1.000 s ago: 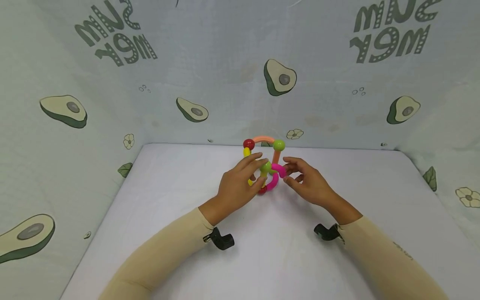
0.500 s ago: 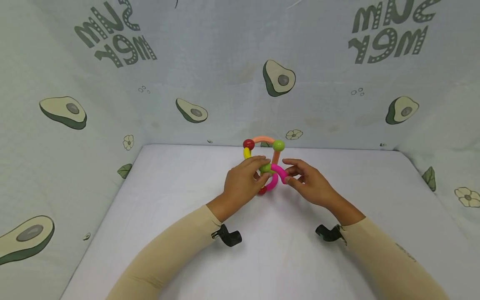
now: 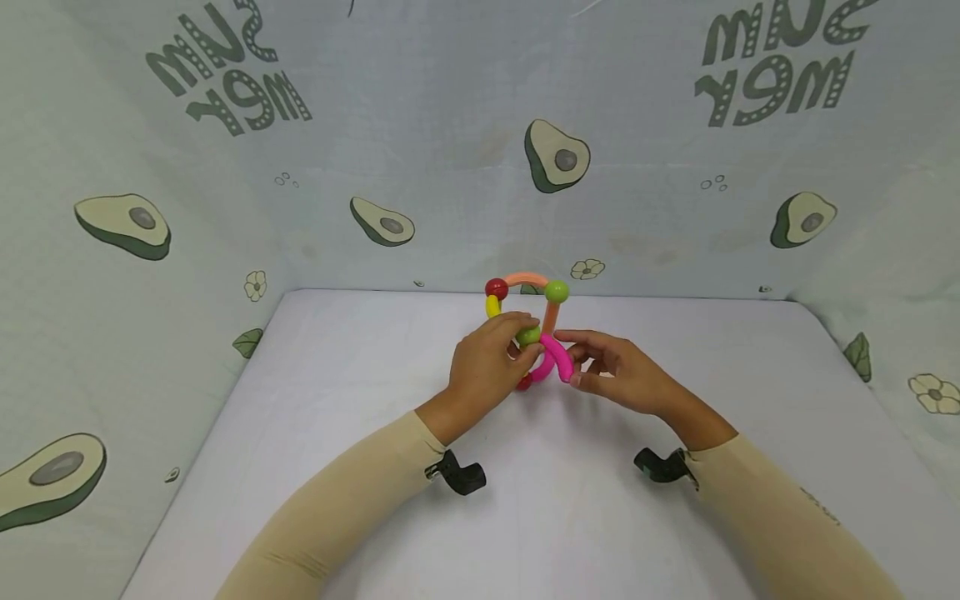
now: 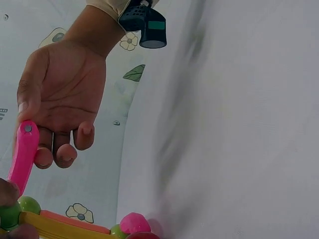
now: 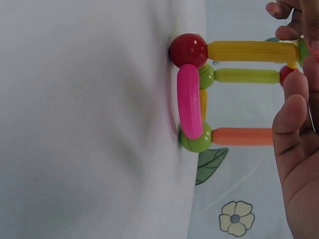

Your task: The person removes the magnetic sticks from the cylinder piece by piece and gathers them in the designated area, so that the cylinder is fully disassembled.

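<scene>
A frame of magnetic balls and sticks stands on the table; a red ball and a green ball top its far side. My left hand pinches the near top green ball between thumb and fingers. From that ball a pink curved stick slants down to the right. Its free end, with a round metal spot in the left wrist view, is held by my right hand at the thumb; the index finger is partly hidden. Low in the frame, another pink curved stick joins a red ball and a green one.
A white cloth covers the table. Behind it rises a pale curtain printed with avocados and lettering. Black wrist camera mounts stick out from both sleeves.
My left hand has moved right and closed its fingers round the near green ball. The upper pink stick has swung downward, and my right hand has gone slightly down with its end.
</scene>
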The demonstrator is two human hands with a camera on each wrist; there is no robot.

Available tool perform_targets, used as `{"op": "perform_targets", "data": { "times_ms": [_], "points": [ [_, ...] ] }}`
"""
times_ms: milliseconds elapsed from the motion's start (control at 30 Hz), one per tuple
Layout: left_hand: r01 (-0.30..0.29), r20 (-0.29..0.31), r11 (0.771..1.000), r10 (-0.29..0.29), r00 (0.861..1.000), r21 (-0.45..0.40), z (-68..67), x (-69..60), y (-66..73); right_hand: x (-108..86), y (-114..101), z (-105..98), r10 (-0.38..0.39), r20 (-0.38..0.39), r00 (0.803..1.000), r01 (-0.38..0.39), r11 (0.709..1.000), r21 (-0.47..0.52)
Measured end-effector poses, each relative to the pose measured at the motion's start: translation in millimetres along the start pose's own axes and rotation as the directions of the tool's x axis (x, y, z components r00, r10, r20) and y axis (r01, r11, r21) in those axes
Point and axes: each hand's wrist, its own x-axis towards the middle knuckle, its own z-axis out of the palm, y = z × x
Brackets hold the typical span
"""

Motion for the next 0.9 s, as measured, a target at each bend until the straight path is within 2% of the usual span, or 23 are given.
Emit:
{"op": "perform_targets", "data": {
  "times_ms": [100,367,633,900],
  "points": [
    [-0.004,0.002,1.000,0.004,1.000,0.003,-0.6,-0.1,0.7,1.1,0.0,0.7,-0.020,0.017,1.000,0.020,0.999,-0.039],
    [0.008,0.014,1.000,-0.008,1.000,0.005,-2.1,-1.1,0.8,5.9,-2.7,1.0,-0.010,0.056,0.998,0.014,0.997,-0.075],
    [0.010,0.018,1.000,-0.010,1.000,0.010,-1.0,-0.6,-1.0,11.2,-7.4,5.2,0.003,0.018,1.000,-0.001,0.996,-0.092],
    [0.000,0.004,1.000,0.000,1.000,0.019,-0.3,-0.2,-1.4,13.6,-11.9,9.6,0.028,-0.006,1.000,-0.028,0.997,-0.068]
  ]
}}
